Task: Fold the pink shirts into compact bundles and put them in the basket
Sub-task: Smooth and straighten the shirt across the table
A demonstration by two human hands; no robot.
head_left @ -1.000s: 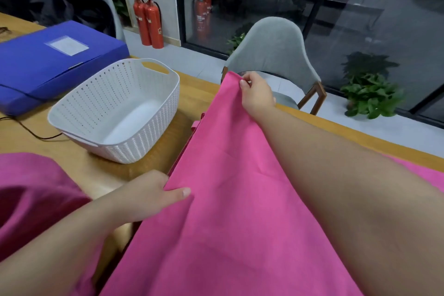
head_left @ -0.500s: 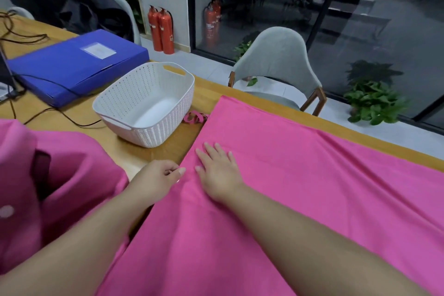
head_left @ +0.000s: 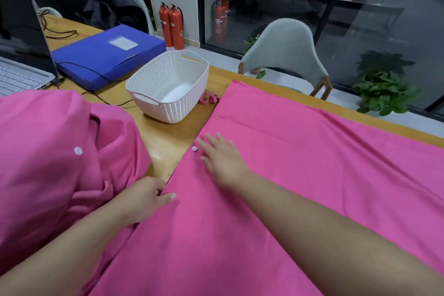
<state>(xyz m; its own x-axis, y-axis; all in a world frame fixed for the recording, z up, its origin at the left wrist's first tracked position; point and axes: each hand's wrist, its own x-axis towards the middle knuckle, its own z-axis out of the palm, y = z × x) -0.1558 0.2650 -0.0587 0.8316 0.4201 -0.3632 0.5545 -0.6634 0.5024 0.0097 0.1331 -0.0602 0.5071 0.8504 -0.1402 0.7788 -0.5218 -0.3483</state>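
Note:
A pink shirt (head_left: 300,163) lies spread flat over the wooden table (head_left: 165,142), its left edge running diagonally toward me. My right hand (head_left: 222,158) lies flat on it with fingers straight, beside a white button (head_left: 194,149). My left hand (head_left: 146,196) pinches the shirt's left edge nearer me, thumb on top. A second pink shirt (head_left: 55,151) is heaped at the left, with a white button showing. The white woven basket (head_left: 144,84) stands empty beyond the hands, left of the spread shirt.
A blue file box (head_left: 108,55) and an open laptop (head_left: 16,74) with cables sit at the far left. A pink strap (head_left: 209,98) lies by the basket. A grey chair (head_left: 286,53) stands behind the table, by the glass wall, red extinguishers and plants.
A second ago my right hand held the shirt's far corner lifted; it laid the cloth down, drew back and now lies flat near the left edge. The camera view shifted right; my left hand kept its pinch.

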